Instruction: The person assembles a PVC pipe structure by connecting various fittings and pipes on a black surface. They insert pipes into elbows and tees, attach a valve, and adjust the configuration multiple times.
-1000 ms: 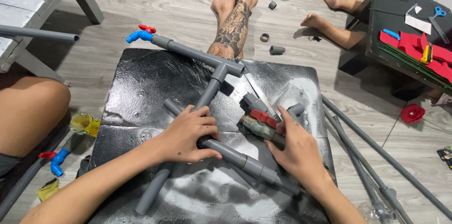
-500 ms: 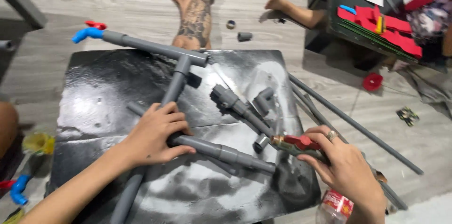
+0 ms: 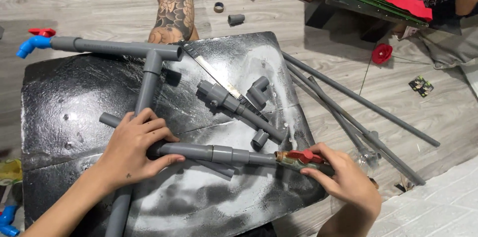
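Grey pipe lay across the front of the black mat, running left to right, with a coupling partway along it. The left hand was pressed down over its left end, fingers curled loosely around the pipe where it crossed a second, upright grey pipe. At the other end sat a valve with a red handle and a brownish metal body, touching the pipe's right tip. The right hand was wrapped round that valve, thumb on top by the red handle, fingers closed underneath. The upright pipe met a tee at the top of the mat, joined to a long horizontal pipe ending in a blue elbow at the far left. In the middle of the mat lay another short pipe assembly set diagonally, a hacksaw blade just behind it, and loose grey fittings beside it. Off the mat's right edge, several long grey pipes lay on the wooden floor. Another person's tattooed leg rested on the floor just beyond the mat.
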